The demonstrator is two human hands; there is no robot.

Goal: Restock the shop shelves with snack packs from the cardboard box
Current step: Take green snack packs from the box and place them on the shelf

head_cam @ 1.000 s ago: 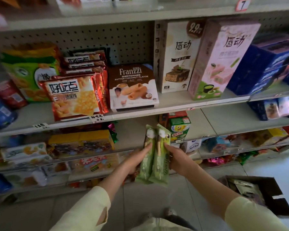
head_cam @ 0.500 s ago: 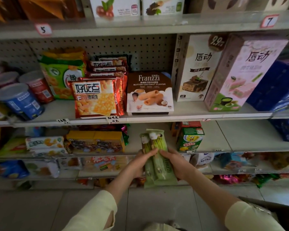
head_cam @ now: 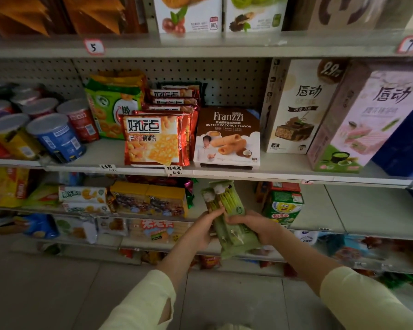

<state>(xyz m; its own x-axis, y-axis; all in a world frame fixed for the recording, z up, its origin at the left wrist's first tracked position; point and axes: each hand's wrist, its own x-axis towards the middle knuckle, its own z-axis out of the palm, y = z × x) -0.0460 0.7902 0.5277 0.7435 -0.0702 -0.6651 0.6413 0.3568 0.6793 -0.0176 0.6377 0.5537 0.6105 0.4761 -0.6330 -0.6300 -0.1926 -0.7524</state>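
Two long green snack packs (head_cam: 229, 217) lie stacked together between my hands, in front of the second shelf from the floor side (head_cam: 320, 208). My left hand (head_cam: 202, 231) grips their left edge with the thumb on top. My right hand (head_cam: 255, 226) holds the right edge, fingers curled under. The packs' top ends point up toward a gap between yellow boxes (head_cam: 150, 201) and a green SpongeBob carton (head_cam: 284, 206). The cardboard box is out of view.
On the shelf above stand a Franzzi box (head_cam: 227, 136), red cracker bags (head_cam: 157, 139), snack cans (head_cam: 55, 136) and tall cake boxes (head_cam: 296, 108). Bare shelf board lies right of the green carton. Lower shelves hold mixed sweets. Grey floor tiles are below.
The view has swung left and up, so the cardboard box left the frame. Both hands raised the two green packs toward the shelf gap and pressed them together into one stack.
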